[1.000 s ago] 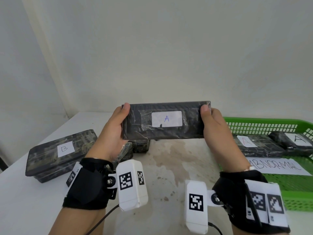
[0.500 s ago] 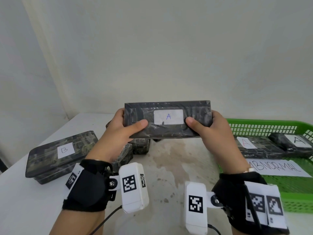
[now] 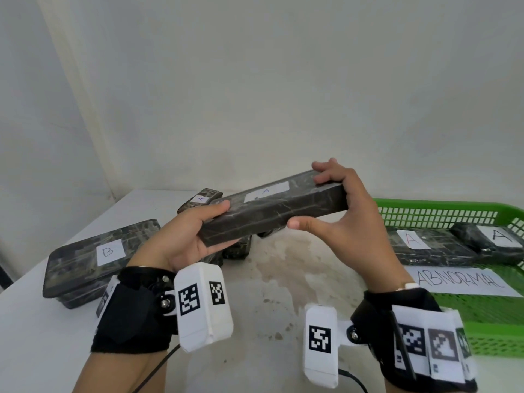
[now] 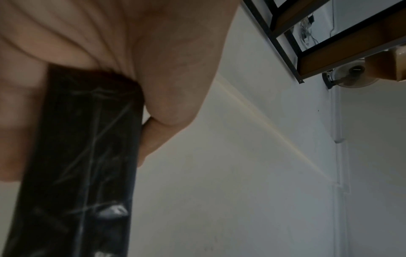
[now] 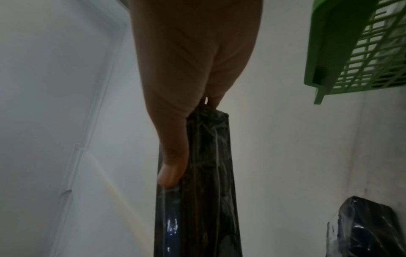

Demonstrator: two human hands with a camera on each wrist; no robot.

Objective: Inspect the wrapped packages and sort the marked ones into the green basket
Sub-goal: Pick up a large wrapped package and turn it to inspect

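The bench (image 3: pixel 283 293) carries the green basket (image 3: pixel 482 214) at its right edge. Left of the basket, above the bench, the held package (image 3: pixel 272 214) (label "A" uppermost) is tilted. The left hand (image 3: pixel 187 236) grips its lower end; the right hand (image 3: pixel 340 211) pinches its raised end.

Bare table (image 3: pixel 283 279) between the B package (image 3: pixel 99 256) and green basket (image 3: pixel 453 211) seems passable.

White table (image 3: pixel 283 307) w/ pkgs (image 3: pixel 99 256), green basket (image 3: pixel 482 316)
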